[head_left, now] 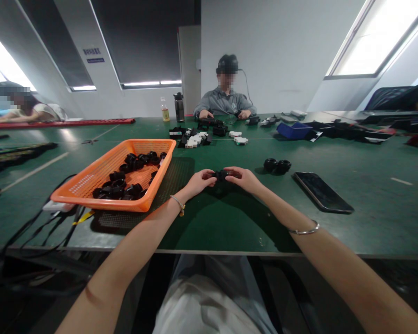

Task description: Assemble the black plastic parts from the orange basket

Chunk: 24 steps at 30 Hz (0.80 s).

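Observation:
Between my two hands, just above the green table (209,222), is a small black ribbed part (221,176); its exact kind is too small to make out. My left hand (201,182) pinches its left end with thumb and fingers. At the other end my right hand (242,179) grips it the same way. To the left stands an orange plastic basket (148,200) with several black ring-shaped parts (118,183) inside. Right of my hands, two round black parts (277,165) lie side by side on the table.
A phone (322,191) lies at the right. White and black pieces (197,139) are spread farther back, near a bottle (165,109) and a dark flask (179,106). A blue box (293,131) is back right. Cables (52,220) hang over the left edge. Two people sit beyond.

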Motion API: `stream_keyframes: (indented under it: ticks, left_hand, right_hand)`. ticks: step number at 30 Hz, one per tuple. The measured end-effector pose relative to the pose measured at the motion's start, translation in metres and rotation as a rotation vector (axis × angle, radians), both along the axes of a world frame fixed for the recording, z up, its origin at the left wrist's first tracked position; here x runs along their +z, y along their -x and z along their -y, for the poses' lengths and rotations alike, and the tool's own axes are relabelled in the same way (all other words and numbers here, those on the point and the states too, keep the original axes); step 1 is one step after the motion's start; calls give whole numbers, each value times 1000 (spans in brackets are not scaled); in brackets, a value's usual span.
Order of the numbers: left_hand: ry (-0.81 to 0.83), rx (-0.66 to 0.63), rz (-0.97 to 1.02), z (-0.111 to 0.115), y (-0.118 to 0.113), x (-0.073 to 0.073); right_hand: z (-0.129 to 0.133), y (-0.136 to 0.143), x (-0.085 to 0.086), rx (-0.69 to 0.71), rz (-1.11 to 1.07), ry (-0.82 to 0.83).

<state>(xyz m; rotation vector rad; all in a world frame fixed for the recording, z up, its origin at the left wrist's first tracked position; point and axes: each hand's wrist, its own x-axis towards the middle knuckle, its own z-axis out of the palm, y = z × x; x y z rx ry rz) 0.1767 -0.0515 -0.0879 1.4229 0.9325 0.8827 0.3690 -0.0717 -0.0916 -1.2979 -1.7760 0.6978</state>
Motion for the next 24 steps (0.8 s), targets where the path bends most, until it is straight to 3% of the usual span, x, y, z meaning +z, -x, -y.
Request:
stream_keyframes:
  ticks: [24]
  left_hand:
    - [69,26,-16,3,-3,6]
  right_hand:
    - [2,-3,4,48,49,-31]
